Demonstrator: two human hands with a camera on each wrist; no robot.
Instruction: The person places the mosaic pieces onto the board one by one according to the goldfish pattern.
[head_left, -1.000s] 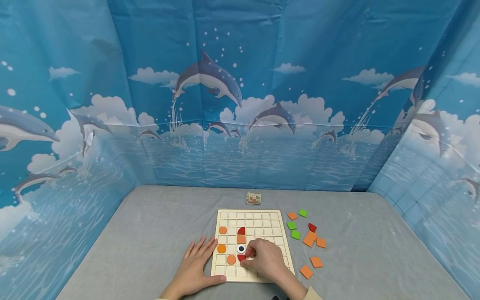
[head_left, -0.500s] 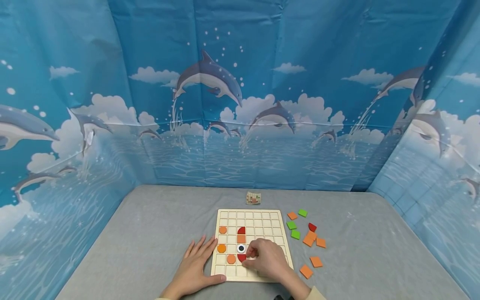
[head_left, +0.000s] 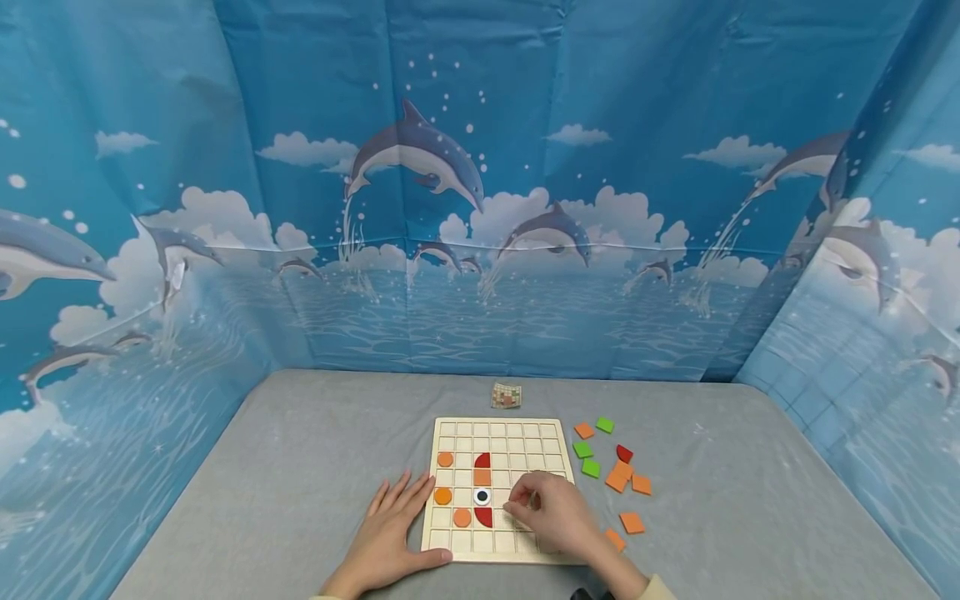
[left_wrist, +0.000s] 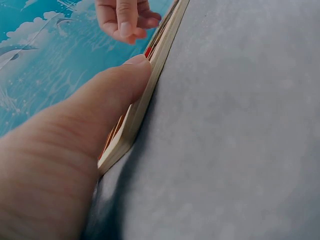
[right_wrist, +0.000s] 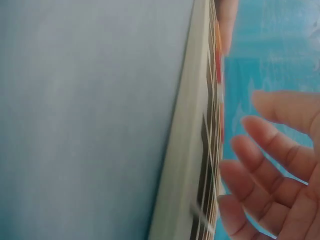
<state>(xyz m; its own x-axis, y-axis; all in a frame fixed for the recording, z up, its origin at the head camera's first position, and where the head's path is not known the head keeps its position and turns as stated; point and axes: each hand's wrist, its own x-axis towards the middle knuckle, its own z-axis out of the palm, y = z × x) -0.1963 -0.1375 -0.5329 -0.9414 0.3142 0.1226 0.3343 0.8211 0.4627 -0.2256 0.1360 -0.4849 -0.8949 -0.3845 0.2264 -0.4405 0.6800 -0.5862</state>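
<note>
1. Printed card [head_left: 506,396]: lies just beyond the board's far edge; its markings are too small to read.
2. Change from the earlier frames: the right hand [head_left: 557,510] has shifted rightward, away from the near red quarter-round [head_left: 483,517], which now shows whole in its square. The left hand [head_left: 386,537] has stayed in place.
3. Right hand: above the right part of the gridded board [head_left: 506,546], fingers loosely curved and parted from the thumb, with nothing in its hold.
4. Left hand: fingers spread, fingertips at the board's left edge, thumb resting on the near rim.
5. Board: on the grey cloth [head_left: 300,467]. One column bears, from far to near, a red quarter-round, an orange square [head_left: 482,477], a black-centred white disc [head_left: 482,497] and the near quarter-round; orange discs [head_left: 443,497] sit to the left.
6. Surroundings: green pieces [head_left: 582,450] and orange tiles [head_left: 632,522] lie right of the board. The right wrist partly covers the nearest tile. Behind hangs a dolphin-printed curtain [head_left: 480,325].
</note>
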